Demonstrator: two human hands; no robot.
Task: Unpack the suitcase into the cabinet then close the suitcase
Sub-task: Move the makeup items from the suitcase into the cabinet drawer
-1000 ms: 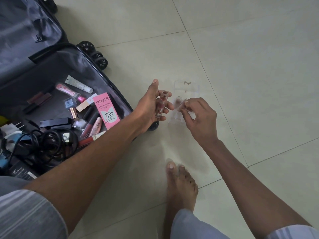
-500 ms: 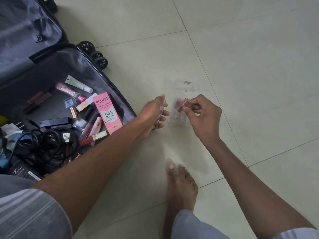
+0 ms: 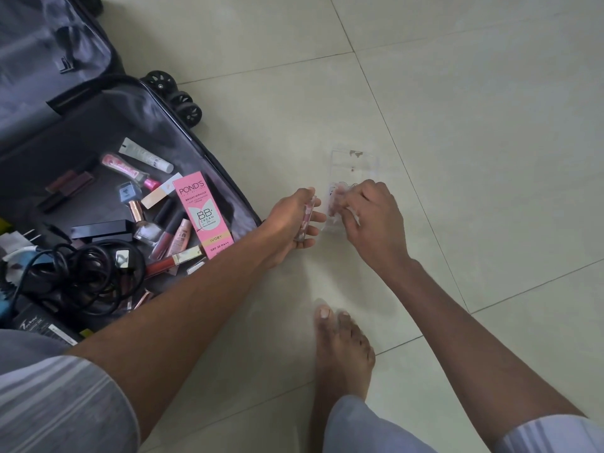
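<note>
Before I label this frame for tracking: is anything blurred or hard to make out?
Head view: dim, even light; the right hand and clear plastic tray are motion-smeared, the tray nearly vanishing against the pale floor; the Pond's box reads sharp; wide-angle bending curves the tile lines.

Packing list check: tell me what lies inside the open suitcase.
Inside the suitcase: a pink Pond's BB cream box, lip glosses, nail polish bottles, a white tube, and coiled black cables. The left arm hides its near corner.
</note>
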